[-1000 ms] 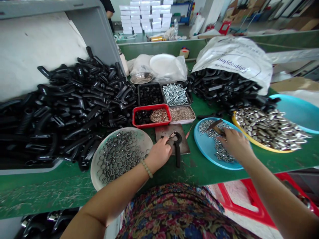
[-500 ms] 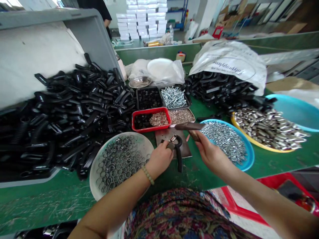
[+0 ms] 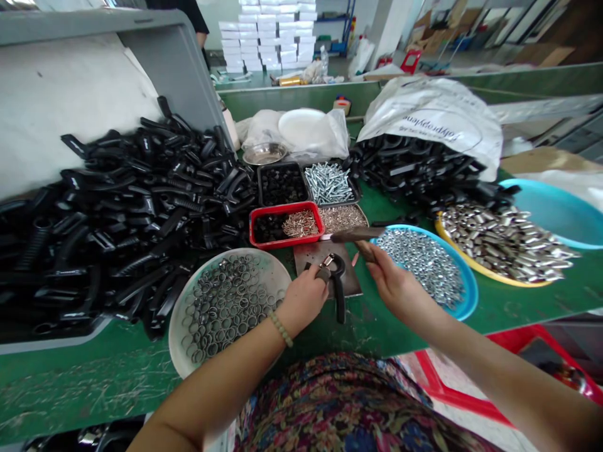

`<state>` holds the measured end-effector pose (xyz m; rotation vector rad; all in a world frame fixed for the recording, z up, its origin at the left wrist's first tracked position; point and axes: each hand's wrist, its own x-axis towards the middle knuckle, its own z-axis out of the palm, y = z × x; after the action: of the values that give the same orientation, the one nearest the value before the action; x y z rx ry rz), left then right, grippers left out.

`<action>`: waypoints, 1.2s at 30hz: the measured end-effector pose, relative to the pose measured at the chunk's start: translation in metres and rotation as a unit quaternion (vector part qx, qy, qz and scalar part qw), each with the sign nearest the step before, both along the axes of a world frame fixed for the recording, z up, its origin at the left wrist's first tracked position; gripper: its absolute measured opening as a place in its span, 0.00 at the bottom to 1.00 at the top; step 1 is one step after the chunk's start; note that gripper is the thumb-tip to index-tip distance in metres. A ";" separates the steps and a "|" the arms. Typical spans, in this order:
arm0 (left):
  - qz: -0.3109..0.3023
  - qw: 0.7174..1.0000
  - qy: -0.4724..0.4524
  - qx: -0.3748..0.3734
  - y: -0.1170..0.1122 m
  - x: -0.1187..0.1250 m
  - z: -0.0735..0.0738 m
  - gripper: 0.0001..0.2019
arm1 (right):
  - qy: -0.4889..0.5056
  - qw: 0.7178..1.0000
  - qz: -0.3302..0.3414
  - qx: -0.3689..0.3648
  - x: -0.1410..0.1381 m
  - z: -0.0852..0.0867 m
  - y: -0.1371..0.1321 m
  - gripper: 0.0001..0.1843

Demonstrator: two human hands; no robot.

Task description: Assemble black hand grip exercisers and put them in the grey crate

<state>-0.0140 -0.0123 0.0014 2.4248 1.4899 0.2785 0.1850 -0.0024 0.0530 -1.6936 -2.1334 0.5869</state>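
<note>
My left hand [image 3: 305, 300], with a beaded bracelet at the wrist, is closed on a black curved plastic part [image 3: 338, 285] with a small shiny metal piece at its upper end. That part lies over a flat metal plate [image 3: 351, 276] on the bench, and my fingers hide some of it. My right hand [image 3: 392, 279] grips the short handle of a hammer [image 3: 355, 235]. The dark hammer head is held above the plate's far right corner, apart from the black part. A shallow bowl of metal rings [image 3: 175, 326] sits beside my left forearm.
Left stands a grey bin [image 3: 181, 69] heaped with black handles. Ahead are a red tray [image 3: 285, 243] and small trays of screws and pins. Right are a blue basin [image 3: 472, 298] of small metal parts, a yellow basin [image 3: 522, 282] of metal sleeves and a white sack [image 3: 433, 110].
The hammer in my right hand has tilted slightly, with its head a little higher. My left hand and the black plastic part stay in place. The view has shifted very slightly.
</note>
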 end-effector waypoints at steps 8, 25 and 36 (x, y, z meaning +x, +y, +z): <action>0.080 0.992 -0.098 0.024 0.025 -0.020 0.023 0.15 | 0.032 0.999 0.028 0.009 0.001 0.006 -0.020 0.24; 0.003 0.995 0.092 0.036 0.178 0.062 0.027 0.11 | 0.082 0.989 -0.123 0.031 0.023 -0.010 -0.034 0.26; 0.038 0.996 0.061 0.051 0.167 0.064 0.046 0.13 | 0.157 0.977 -0.115 0.092 0.023 -0.037 -0.033 0.20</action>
<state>0.0495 0.1545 0.0472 2.5088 1.6610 0.2316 0.2082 -0.0352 0.0160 -1.5949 -1.6901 0.5298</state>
